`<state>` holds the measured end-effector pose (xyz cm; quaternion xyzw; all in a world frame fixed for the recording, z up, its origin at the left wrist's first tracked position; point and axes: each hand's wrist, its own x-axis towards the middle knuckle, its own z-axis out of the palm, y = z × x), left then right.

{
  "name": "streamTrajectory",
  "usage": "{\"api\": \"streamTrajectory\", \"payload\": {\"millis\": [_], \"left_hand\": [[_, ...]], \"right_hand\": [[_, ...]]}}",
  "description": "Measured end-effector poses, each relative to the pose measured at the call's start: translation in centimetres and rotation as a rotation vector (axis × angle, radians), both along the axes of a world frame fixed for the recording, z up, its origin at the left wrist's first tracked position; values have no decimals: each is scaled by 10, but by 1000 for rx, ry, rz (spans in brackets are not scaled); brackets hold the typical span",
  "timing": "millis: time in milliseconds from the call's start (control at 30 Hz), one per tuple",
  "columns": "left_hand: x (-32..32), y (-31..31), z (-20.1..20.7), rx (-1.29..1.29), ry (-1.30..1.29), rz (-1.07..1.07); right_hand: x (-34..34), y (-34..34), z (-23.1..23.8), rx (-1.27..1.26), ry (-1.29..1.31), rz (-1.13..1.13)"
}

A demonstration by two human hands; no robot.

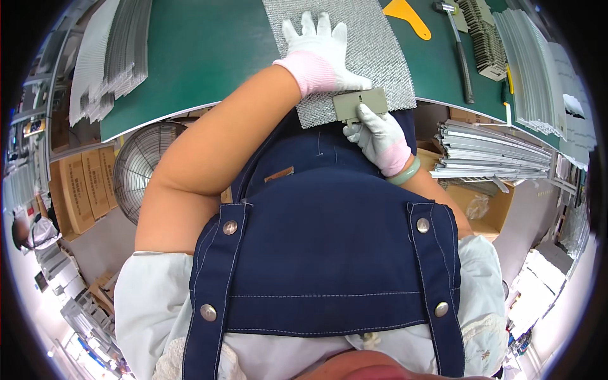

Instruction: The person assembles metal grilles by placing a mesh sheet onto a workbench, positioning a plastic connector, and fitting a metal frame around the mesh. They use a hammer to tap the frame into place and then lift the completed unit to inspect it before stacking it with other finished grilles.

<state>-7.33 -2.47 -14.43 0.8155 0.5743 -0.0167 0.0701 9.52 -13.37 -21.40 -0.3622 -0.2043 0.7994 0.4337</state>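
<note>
A silvery mesh-like sheet (383, 60) lies on the green tabletop (202, 50), its near end reaching past the front edge toward my apron. My left hand (315, 54), in a white glove with a pink cuff, rests flat on the sheet with its fingers spread. Close by its thumb, a flat grey-green rectangular piece (375, 99) with a small slot and short tabs is gripped in my gloved right hand (383, 139). The right thumb presses on its face, while the other fingers are partly hidden beneath. This piece is at the sheet's near end; whether they touch I cannot tell.
To the right lie a yellow scraper (408, 18), a black-handled hammer (462, 57), a row of similar grey-green pieces (484, 44) and stacked mesh sheets (529, 69). More sheets (120, 60) sit at left. Below are metal profiles (494, 152), a fan (140, 166) and cartons (82, 187).
</note>
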Motion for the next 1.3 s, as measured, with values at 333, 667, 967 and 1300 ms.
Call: {"api": "streamTrajectory", "payload": {"millis": [333, 667, 967, 1300], "left_hand": [[12, 1, 6, -39, 9, 51], [-18, 7, -8, 65, 100, -160], [-28, 1, -31, 260, -25, -230], [-24, -4, -1, 65, -44, -226]], "right_hand": [[0, 0, -3, 4, -9, -25], [-11, -1, 11, -32, 5, -88], [-15, -5, 24, -164, 75, -96], [-26, -6, 10, -56, 103, -199]]}}
